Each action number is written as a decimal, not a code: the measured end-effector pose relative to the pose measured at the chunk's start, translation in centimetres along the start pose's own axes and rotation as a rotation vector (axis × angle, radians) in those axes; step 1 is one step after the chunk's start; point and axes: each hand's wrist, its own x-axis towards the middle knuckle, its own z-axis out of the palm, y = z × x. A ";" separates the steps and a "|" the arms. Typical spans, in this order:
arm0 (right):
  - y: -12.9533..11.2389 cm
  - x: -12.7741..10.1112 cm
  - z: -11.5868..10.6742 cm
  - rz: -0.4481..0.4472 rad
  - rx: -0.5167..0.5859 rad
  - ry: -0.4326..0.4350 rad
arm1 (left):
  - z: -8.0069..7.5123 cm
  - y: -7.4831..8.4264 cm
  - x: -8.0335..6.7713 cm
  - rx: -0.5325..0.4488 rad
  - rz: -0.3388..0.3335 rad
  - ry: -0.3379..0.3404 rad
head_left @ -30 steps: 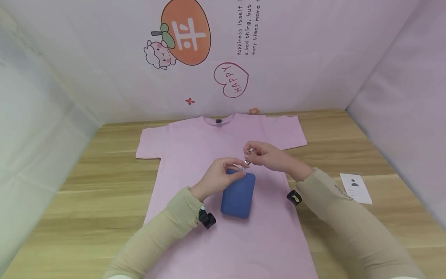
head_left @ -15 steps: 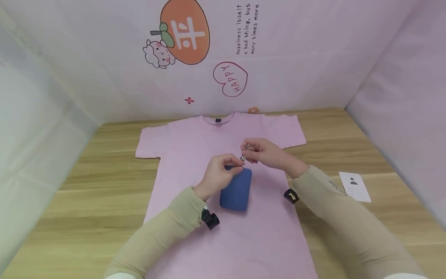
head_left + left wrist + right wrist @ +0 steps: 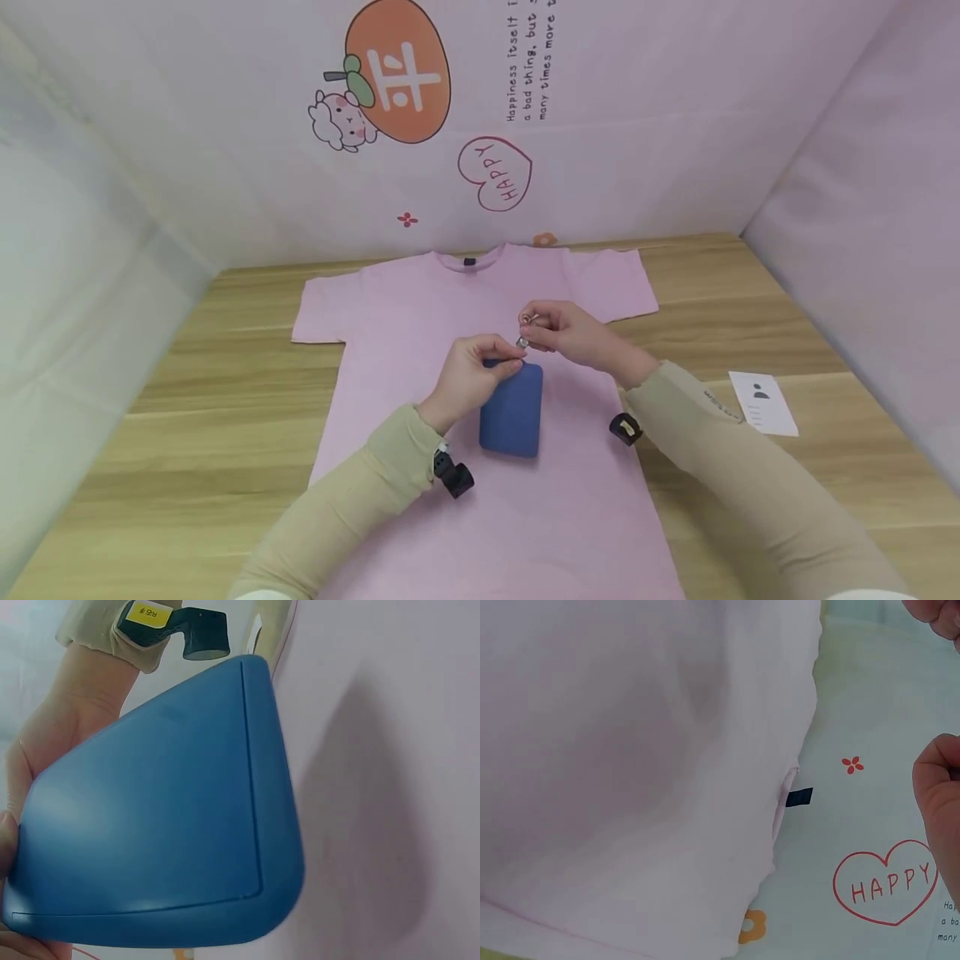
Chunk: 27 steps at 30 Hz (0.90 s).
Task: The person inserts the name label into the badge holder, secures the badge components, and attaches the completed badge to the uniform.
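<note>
In the head view a flat blue case [image 3: 512, 414] with rounded corners hangs over a pink T-shirt [image 3: 405, 333]. My left hand [image 3: 468, 375] pinches the case at its top edge, thumb in front. A small silver metal clip [image 3: 522, 342] sits just above that edge, between the two hands. My right hand [image 3: 573, 333] grips the upper part of the clip between thumb and fingers. The left wrist view shows the case [image 3: 150, 810] large, with a seam line along its border. The right wrist view shows only parts of the hands at its right edge, and not the clip.
The T-shirt lies spread flat on a wooden table [image 3: 240, 400]. A white card [image 3: 763, 404] with a dark person icon lies to the right of the right sleeve. Printed cloth walls [image 3: 637, 125] close off the back and sides.
The case has risen slightly, and its face has tilted a little. My right hand has shifted slightly left with the clip. The left hand keeps its pinch.
</note>
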 end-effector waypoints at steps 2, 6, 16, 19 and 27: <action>0.1 0.0 0.0 0.005 0.017 -0.006 | 0.0 -0.1 0.0 -0.004 0.001 0.000; 0.4 0.0 0.0 0.007 0.043 -0.014 | 0.1 -0.3 0.0 -0.012 -0.007 -0.002; 0.6 0.3 -0.1 0.014 -0.002 -0.005 | 0.2 -0.4 0.0 -0.025 -0.034 0.009; 0.5 0.3 0.0 0.019 -0.001 -0.005 | 0.2 -0.4 0.0 -0.030 -0.042 0.009; 0.7 0.1 0.0 0.033 -0.022 -0.001 | 0.4 -0.5 -0.1 -0.049 -0.057 0.011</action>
